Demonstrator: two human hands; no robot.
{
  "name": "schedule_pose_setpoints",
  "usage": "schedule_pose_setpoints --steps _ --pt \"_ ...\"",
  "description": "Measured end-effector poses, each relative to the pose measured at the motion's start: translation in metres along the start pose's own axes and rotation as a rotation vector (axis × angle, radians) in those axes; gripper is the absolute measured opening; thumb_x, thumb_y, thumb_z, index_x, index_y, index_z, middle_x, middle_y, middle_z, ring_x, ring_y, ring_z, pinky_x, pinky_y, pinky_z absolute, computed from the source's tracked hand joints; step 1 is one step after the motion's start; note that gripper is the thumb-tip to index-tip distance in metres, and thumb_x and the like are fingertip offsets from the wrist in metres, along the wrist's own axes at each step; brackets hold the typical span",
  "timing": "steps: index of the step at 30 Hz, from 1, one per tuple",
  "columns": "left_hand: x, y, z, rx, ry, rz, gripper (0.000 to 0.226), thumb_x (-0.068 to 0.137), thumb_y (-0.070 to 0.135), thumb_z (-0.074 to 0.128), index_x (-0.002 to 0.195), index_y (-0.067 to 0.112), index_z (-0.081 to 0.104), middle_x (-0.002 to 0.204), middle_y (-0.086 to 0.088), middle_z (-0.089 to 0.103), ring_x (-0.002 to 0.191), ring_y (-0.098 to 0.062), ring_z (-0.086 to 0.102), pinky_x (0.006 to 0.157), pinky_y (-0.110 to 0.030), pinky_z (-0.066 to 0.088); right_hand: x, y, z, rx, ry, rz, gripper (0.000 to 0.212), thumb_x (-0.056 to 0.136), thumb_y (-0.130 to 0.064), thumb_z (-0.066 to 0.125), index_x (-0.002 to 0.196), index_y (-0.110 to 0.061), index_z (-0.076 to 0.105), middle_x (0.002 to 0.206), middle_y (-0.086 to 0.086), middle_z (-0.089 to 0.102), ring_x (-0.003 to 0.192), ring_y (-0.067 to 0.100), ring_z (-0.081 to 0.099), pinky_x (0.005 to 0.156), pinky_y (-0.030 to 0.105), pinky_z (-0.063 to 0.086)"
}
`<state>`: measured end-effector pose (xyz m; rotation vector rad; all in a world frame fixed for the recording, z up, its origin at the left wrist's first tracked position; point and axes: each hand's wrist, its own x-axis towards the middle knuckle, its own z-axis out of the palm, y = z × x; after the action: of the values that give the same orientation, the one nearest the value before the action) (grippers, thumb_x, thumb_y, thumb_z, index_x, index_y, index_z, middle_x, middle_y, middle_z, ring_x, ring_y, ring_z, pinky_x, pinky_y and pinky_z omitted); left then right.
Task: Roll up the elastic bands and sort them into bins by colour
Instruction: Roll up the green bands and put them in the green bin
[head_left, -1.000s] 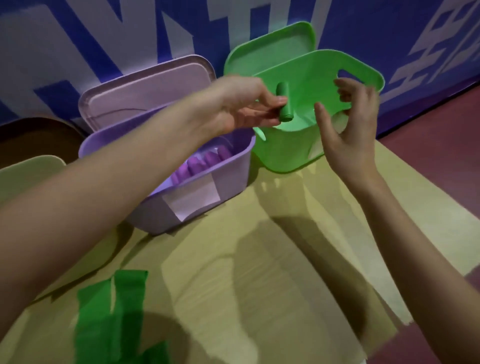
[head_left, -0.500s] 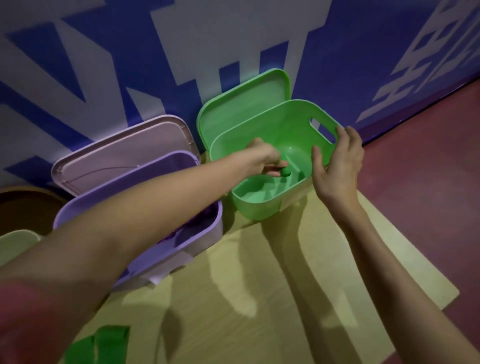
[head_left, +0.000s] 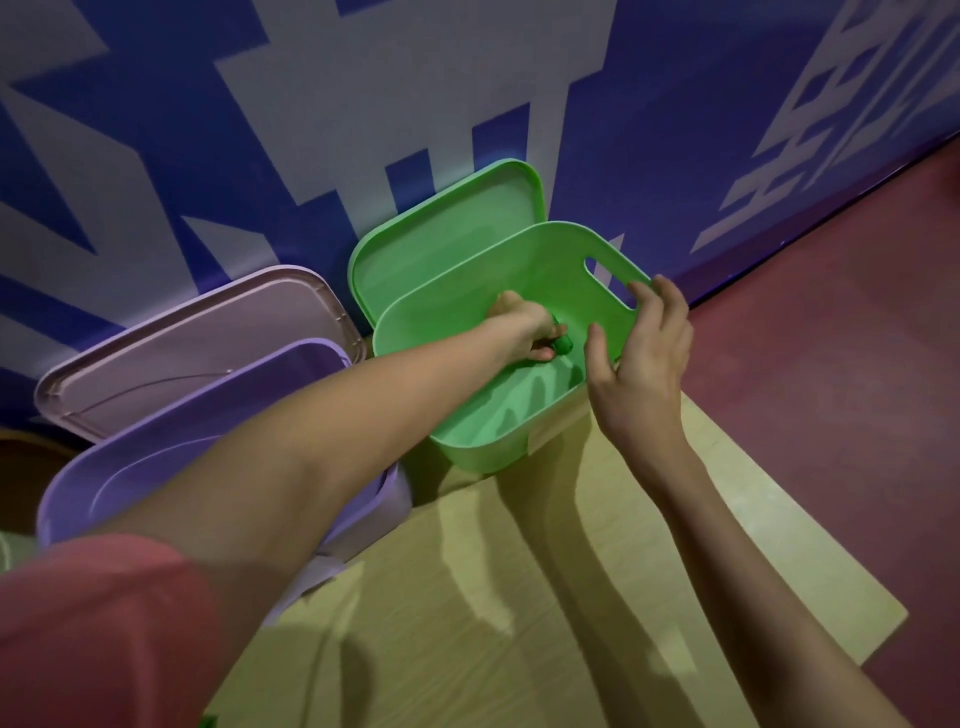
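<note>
Green roll (head_left: 563, 343) now deeper in bin (head_left: 467, 291)

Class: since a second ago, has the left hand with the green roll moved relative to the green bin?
Yes. The left hand carried the green roll down inside the green bin.

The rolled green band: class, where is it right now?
In the head view, the rolled green band sits inside the green bin, pinched by the left hand.

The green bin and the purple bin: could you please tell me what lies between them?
In the head view, only the left forearm crosses above the gap between the green bin and the purple bin; no object lies there.
</note>
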<state>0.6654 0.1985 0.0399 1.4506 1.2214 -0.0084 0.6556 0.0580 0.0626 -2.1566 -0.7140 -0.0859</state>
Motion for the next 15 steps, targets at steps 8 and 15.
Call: schedule_pose_setpoints --steps 8,15 --pt "-0.003 0.005 -0.008 0.223 -0.072 -0.015 0.03 0.084 0.022 0.072 0.09 -0.001 0.055 0.08 -0.018 0.065 0.059 -0.022 0.063 0.052 -0.029 0.057 0.0 -0.004 -0.008 -0.052 -0.065 0.006 0.058 0.096 -0.025 0.053 0.144 -0.002 0.03 0.154 0.019 0.02 0.143 0.033 0.016 0.112 0.044 0.017" --pt "-0.053 -0.002 -0.07 0.399 0.135 0.433 0.025 0.093 0.028 0.057 0.086 0.004 0.061 0.084 -0.01 0.069 0.07 -0.022 0.065 0.067 -0.034 0.055 -0.031 -0.045 -0.02 0.135 0.079 -0.083 0.049 0.091 -0.021 0.055 0.133 0.0 0.042 0.143 0.022 0.035 0.137 0.031 0.029 0.113 0.041 0.025"
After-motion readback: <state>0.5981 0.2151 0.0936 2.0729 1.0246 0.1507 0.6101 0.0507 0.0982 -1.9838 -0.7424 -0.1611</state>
